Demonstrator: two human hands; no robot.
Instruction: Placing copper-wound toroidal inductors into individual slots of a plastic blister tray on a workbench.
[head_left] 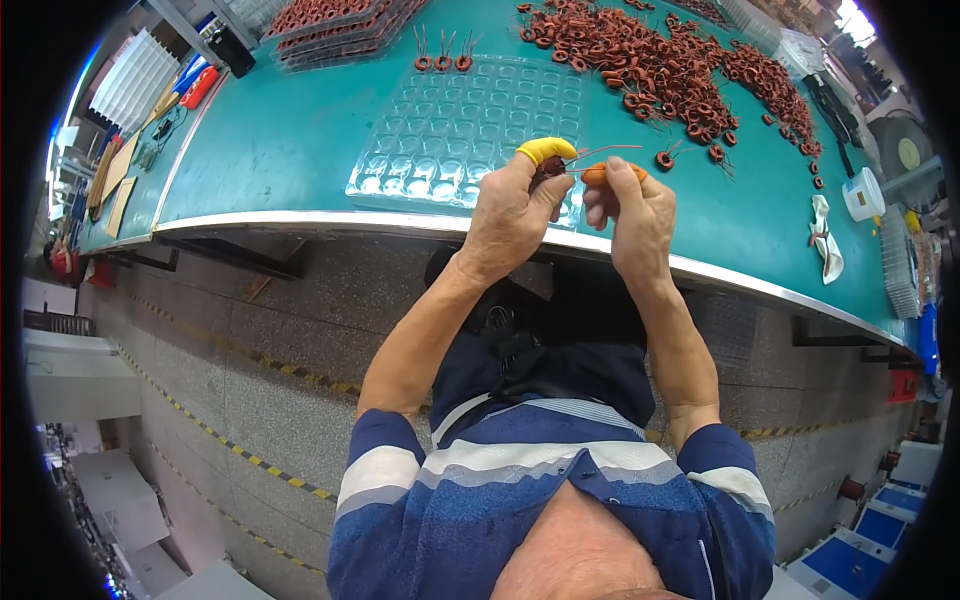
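My left hand [505, 220] pinches a small copper-wound ring coil [552, 168] between thumb and forefinger, and a yellow finger cot covers that forefinger. Thin wire leads stick out of the coil to the right. My right hand [643, 215], with an orange cot on its forefinger, is closed at one of these leads; the fingertips partly hide the grip. Both hands are over the near right corner of a clear plastic tray [440, 125] with round pockets. Three coils [443, 63] stand at its far left corner, leads up.
A big heap of ring coils [650, 60] spreads over the green table [270, 130] at the far right. Stacked trays of coils [345, 30] stand at the far left. On the right are a white tub [862, 195] and a white cloth-like item [826, 240]. The table's metal edge [330, 218] runs before me.
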